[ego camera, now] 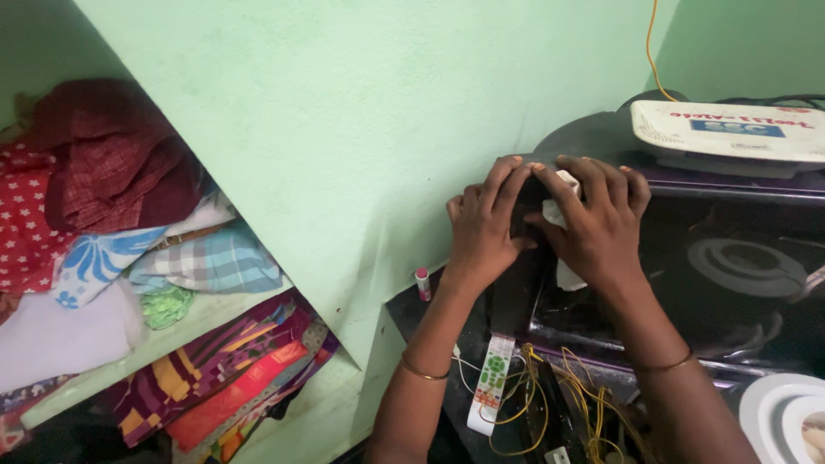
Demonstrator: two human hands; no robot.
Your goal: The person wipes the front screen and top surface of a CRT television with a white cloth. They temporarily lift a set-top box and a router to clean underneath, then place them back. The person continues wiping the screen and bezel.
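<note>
Green-walled alcove, dark glossy table at right of frame. Lower centre: white remote control [491,381] among tangled yellow wires [559,404]. Centre: left hand [481,232] and right hand [593,223] meet, fingers curled narrowly around a small dark object with white cloth [567,275]. To handle it well, keep both grips even and clear of the wires. Upper right: white router [730,129]. Left: shelf [215,309] of folded clothes.

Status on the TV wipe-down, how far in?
Early, by the look of it. Both hands, left hand and right hand, press a white cloth on the television top-left corner. The screen's wiped extent is unclear. Remote and yellow wires lie loose below.
</note>
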